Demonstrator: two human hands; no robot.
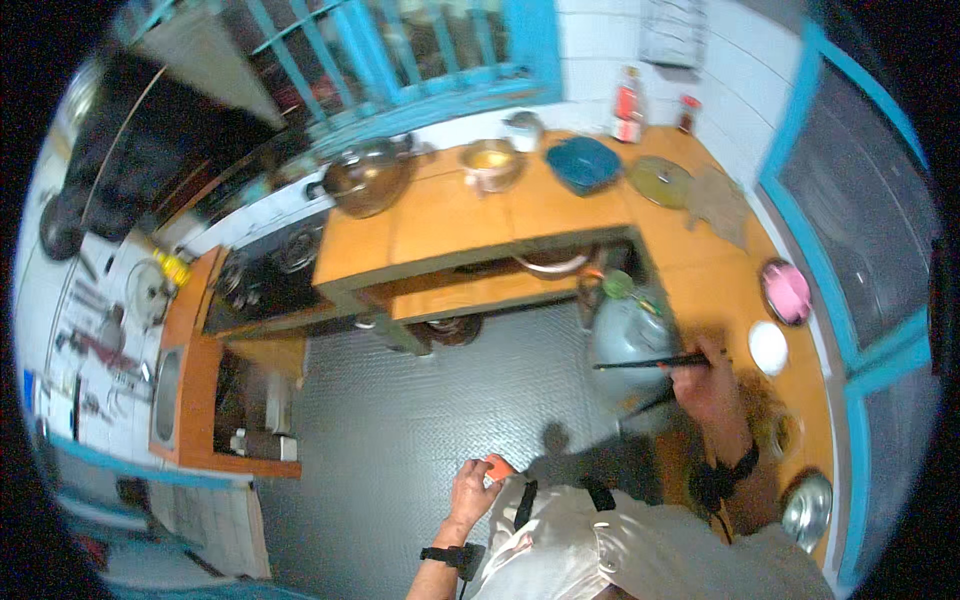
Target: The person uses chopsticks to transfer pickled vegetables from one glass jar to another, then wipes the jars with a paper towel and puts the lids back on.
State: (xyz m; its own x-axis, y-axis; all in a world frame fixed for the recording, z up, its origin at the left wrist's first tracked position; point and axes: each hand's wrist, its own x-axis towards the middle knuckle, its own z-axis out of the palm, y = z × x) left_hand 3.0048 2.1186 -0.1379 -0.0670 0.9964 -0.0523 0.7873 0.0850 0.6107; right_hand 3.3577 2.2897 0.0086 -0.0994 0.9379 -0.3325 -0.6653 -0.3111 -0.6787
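My left hand (471,491) is low in the view, in front of my light-coloured clothing. Its fingers are closed around a small orange object (498,468), too blurred to name. On the right, my right hand (705,394) grips a long, thin black utensil (637,364), which points leftward; its exact kind is unclear. Behind that utensil stands a grey-blue gas cylinder (628,334) with a green regulator (618,283), beside the counter. Closest to my right hand on the orange-topped counter (686,292) lies a white round dish (769,348).
Along the counter are a pink bowl (786,291), a metal bowl (808,511), a glass lid (660,181), a blue basin (583,163), a pot (491,163) and a lidded pan (367,176). A gas stove (266,266) and a sink (166,397) are at left.
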